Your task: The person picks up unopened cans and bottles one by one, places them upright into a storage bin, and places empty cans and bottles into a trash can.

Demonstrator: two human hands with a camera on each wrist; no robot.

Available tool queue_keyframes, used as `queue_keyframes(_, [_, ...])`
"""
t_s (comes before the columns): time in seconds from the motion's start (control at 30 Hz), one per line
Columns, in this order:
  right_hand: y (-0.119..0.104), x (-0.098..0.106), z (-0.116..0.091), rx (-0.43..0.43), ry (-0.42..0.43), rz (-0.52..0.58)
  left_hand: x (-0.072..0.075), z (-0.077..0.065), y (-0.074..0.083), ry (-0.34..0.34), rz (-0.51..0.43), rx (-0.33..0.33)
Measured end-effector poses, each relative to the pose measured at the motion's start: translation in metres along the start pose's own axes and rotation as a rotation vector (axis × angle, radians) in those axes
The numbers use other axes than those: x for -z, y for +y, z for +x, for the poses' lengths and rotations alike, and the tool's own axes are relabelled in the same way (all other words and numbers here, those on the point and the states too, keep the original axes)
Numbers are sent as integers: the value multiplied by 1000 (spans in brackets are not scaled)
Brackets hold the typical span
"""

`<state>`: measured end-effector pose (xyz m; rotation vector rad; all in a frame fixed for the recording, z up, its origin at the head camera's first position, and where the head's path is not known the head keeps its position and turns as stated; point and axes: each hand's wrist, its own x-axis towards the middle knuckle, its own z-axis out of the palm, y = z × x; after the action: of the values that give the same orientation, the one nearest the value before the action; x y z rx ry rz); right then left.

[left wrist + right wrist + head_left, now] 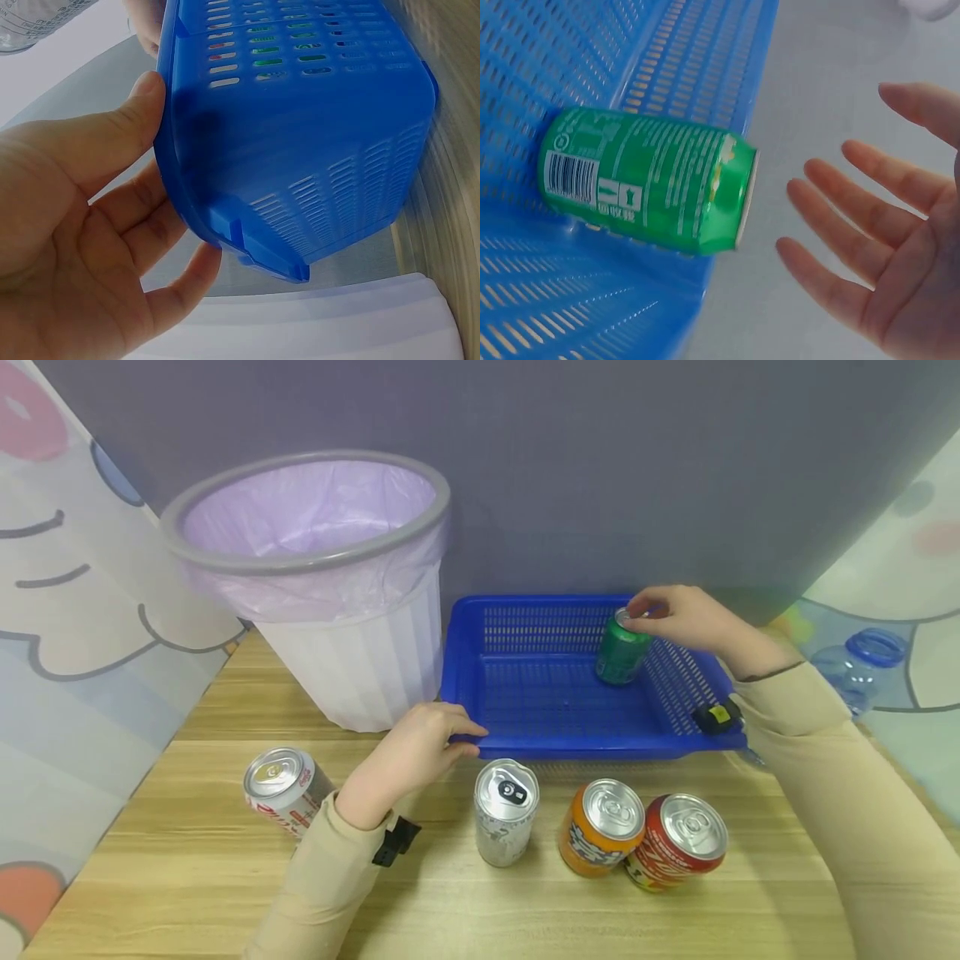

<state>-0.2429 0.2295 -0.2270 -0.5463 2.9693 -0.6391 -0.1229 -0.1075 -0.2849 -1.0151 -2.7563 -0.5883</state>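
Note:
A green soda can (pixel 622 653) stands upright in the back right corner of a blue plastic basket (pixel 577 746). Above its lid is my right hand (pixel 693 620). The right wrist view shows these fingers (pixel 847 255) spread and apart from the can's top, with nothing held. At the basket's front left corner, my left hand (pixel 423 737) grips the rim. Seen from the left wrist, the thumb (pixel 127 124) presses the rim on one side while other fingers reach around it.
A white bin (pixel 360 652) with a purple liner stands left of the basket. In front are a silver-white can (pixel 504 835), an orange can (pixel 588 852) and a red can (pixel 660 852). Another can (pixel 296 797) stands left; a clear bottle (pixel 855 668) is at right.

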Motion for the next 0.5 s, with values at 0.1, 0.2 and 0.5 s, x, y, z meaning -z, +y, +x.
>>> queue_keyframes(0.1, [-5,-1,-8,37,29,0,-1,0,1,1,-3,-6])
queue_keyframes(0.2, [-9,-1,-21,55,28,-13,-2,0,1,2,-10,-12])
queue_keyframes(0.5, [1,-4,-71,89,12,-45,-5,2,3,8,-2,-36])
